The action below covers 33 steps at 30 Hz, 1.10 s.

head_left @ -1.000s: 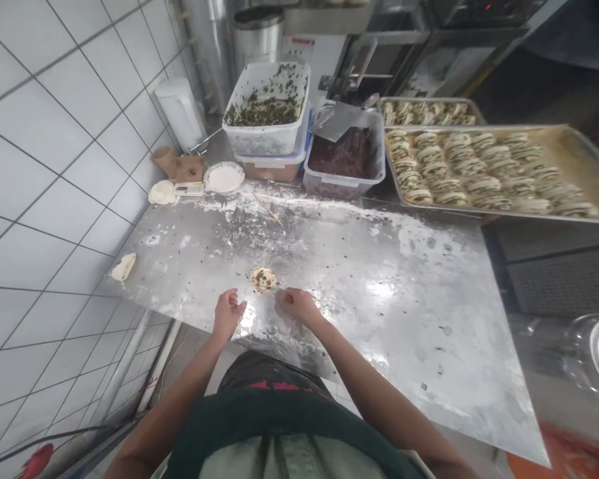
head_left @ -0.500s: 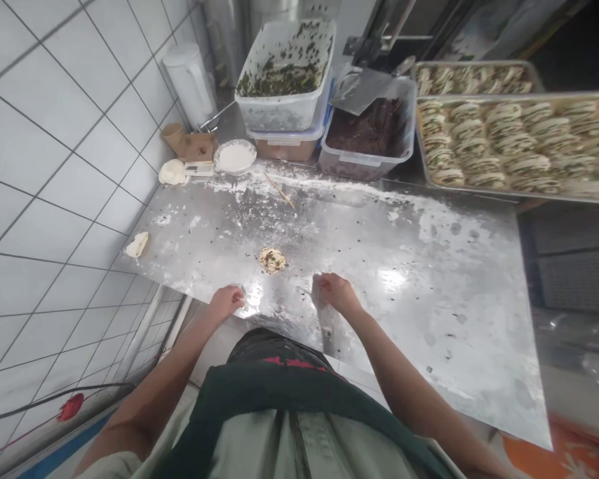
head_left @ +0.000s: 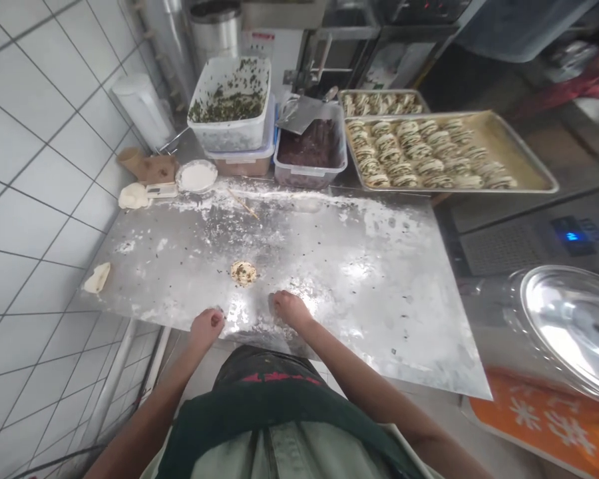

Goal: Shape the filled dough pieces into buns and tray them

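Tabletop [head_left: 359, 293]: stainless steel, smooth and glossy, matt where floured
Dough round [head_left: 243, 273]: soft, matt, rough-flecked
Far left tub [head_left: 228, 136]: clear plastic, smooth, faintly glossy
Baking tray [head_left: 429, 189]: dull metal, smooth rim
Wall tiles [head_left: 34, 219]: white ceramic, glossy
Lid [head_left: 574, 319]: polished metal, mirror-bright
Apron [head_left: 259, 419]: dark cloth, matt

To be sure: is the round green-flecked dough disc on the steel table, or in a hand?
On the steel table: the dough disc lies apart from the left hand and right hand.
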Each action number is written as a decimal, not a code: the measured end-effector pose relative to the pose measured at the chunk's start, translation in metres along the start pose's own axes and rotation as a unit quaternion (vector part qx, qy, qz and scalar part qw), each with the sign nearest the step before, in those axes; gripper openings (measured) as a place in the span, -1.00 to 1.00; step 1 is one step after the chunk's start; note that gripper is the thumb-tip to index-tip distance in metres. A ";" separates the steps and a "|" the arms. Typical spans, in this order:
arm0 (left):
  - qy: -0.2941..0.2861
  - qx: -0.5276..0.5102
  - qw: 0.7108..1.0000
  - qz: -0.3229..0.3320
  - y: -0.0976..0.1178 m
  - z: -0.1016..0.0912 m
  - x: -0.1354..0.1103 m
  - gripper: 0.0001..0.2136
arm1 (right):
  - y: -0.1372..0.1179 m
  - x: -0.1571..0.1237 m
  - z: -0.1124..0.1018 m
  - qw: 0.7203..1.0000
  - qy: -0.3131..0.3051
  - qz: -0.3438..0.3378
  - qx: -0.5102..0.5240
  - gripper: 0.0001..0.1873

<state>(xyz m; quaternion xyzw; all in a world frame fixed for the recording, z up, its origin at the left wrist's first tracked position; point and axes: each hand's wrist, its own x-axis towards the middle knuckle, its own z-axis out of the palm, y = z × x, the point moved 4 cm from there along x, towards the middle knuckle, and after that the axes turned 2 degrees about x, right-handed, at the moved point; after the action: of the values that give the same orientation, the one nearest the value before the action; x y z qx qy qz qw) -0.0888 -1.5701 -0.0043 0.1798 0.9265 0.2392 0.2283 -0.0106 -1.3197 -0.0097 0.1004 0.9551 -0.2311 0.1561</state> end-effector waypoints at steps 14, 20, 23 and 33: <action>0.209 -0.178 0.961 0.044 0.065 0.005 0.100 -0.70 | -0.048 0.089 -0.032 0.958 0.136 0.057 0.248 -0.77; 0.200 -0.139 0.961 0.127 0.078 0.022 0.086 -0.74 | -0.053 0.072 -0.030 0.964 0.135 0.009 0.231 -0.79; 0.169 -0.135 0.963 0.161 0.081 0.019 0.077 -0.71 | -0.023 0.055 -0.039 0.976 0.136 0.000 0.170 -0.73; 0.232 -0.160 0.956 0.078 0.070 0.020 0.053 -0.56 | 0.023 0.001 -0.012 0.996 0.081 0.008 0.028 -0.73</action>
<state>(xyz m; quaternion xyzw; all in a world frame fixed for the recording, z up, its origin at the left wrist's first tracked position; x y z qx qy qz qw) -0.1067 -1.4824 -0.0012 0.1525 0.8866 0.4364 0.0131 -0.0083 -1.2932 -0.0092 0.1310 0.9570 -0.2471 0.0773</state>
